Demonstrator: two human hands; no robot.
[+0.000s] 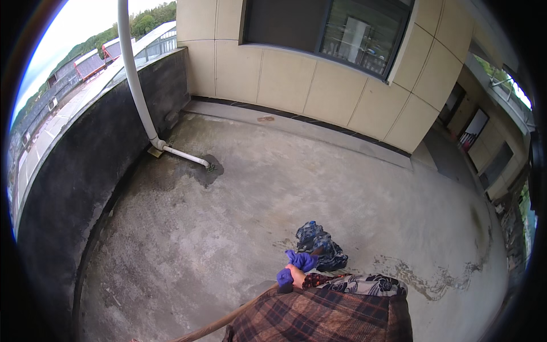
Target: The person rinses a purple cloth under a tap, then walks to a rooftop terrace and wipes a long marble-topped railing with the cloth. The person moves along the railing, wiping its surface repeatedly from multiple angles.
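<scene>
My right hand [298, 275], in a dark red patterned cuff, is closed around a bunched purple cloth [301, 260]. A long wooden pole [226, 318] slants from the bottom edge up to this hand; whether the cloth is wrapped around it is unclear. A brown tip shows just beyond the cloth. Right behind lies a crumpled dark blue and black heap [322, 246], cloth or plastic, on the concrete floor [256, 205]. My left hand is not clearly in view; a tiny pinkish tip at the bottom edge cannot be identified. Brown plaid clothing [324, 314] covers the bottom centre.
A dark low wall [85, 171] bounds the left side. Beside it a white drainpipe [139, 98] bends onto the floor, ending at a dark damp patch [208, 171]. Ahead stands a tiled wall [286, 77] with a window [359, 38]. A passage [453, 158] opens at the right.
</scene>
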